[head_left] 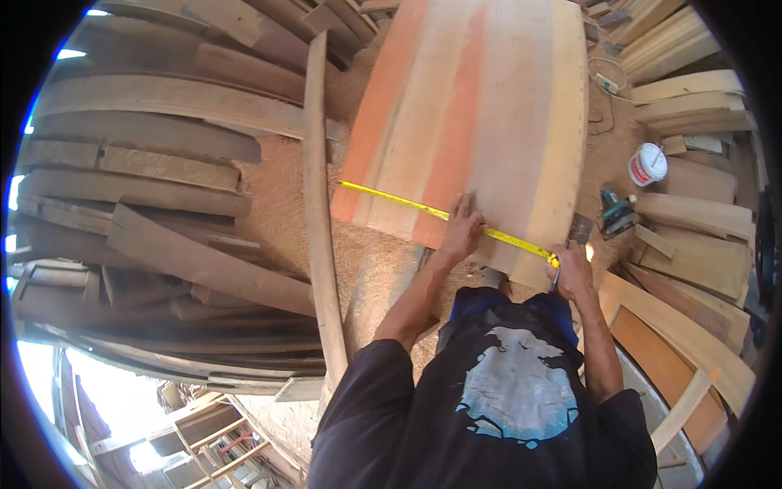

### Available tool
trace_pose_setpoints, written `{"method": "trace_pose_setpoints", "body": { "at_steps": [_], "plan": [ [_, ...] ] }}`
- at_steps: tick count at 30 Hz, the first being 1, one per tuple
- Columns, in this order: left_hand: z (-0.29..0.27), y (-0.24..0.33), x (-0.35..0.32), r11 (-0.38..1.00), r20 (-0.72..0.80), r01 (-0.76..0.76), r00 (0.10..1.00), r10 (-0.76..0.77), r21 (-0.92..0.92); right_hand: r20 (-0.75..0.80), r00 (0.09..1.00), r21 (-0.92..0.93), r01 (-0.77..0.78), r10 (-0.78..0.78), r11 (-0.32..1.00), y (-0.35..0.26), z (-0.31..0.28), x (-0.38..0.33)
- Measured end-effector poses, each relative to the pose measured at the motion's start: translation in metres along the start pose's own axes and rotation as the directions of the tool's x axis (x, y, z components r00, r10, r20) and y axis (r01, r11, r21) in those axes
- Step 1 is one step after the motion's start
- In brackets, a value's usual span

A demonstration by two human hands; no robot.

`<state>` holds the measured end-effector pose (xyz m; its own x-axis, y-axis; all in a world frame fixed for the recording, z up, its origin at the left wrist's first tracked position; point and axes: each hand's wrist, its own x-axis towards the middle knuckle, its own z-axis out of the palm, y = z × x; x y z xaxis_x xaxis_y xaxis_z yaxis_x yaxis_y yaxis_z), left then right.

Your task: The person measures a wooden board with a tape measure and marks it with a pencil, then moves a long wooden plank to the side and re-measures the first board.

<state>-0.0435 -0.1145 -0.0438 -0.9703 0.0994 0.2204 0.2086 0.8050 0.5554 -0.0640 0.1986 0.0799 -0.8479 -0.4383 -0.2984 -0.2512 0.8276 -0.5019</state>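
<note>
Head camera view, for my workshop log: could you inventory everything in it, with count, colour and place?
Wide striped wooden panel: 1, orange, tan, pale yellow, top centre
Yellow tape measure: 1, yellow, across the panel
Long narrow wooden board: 1, brown, left of the panel
Stacked wooden boards: many, brown and grey, left; more, paler, right
Sawdust: uncountable, tan, floor
White plastic bucket: 1, red-marked, right of the panel
Dark green power tool: 1, below the bucket
Wooden ladder-like frame: 1, tan, lower left
Black printed T-shirt: 1, grey-blue print, bottom centre
Left hand: 1, on the tape, mid-length
Right hand: 1, at the tape's right end
Smaller scraps: too indistinct to count
</note>
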Motion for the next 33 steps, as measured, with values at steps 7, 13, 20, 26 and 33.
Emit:
{"method": "trace_pose_setpoints", "body": {
  "at_steps": [7, 13, 20, 26, 33],
  "plan": [
    [-0.003, 0.02, -0.003, 0.999, 0.081, 0.008, 0.997, -0.011, 0.039, 0.072, 0.983, 0.027, -0.173, 0.171, 0.984, 0.044, -0.01, -0.013],
    [0.016, 0.052, 0.013, 0.999, 0.158, -0.045, 0.986, 0.049, -0.028, 0.097, 0.989, 0.114, -0.122, 0.111, 0.986, 0.089, -0.008, -0.014],
    [0.026, 0.077, 0.013, 0.997, 0.21, -0.05, 0.976, 0.063, -0.065, 0.259, 0.962, 0.215, -0.142, 0.084, 0.966, 0.115, 0.007, -0.012],
    [0.029, 0.091, 0.012, 0.999, 0.232, -0.038, 0.972, 0.04, -0.014, 0.313, 0.948, 0.321, -0.052, -0.054, 0.946, 0.126, 0.013, -0.002],
    [0.038, 0.107, 0.013, 1.0, 0.218, -0.008, 0.976, 0.008, 0.002, 0.014, 0.993, 0.537, 0.091, -0.117, 0.839, 0.12, 0.041, -0.004]
  ]
}}
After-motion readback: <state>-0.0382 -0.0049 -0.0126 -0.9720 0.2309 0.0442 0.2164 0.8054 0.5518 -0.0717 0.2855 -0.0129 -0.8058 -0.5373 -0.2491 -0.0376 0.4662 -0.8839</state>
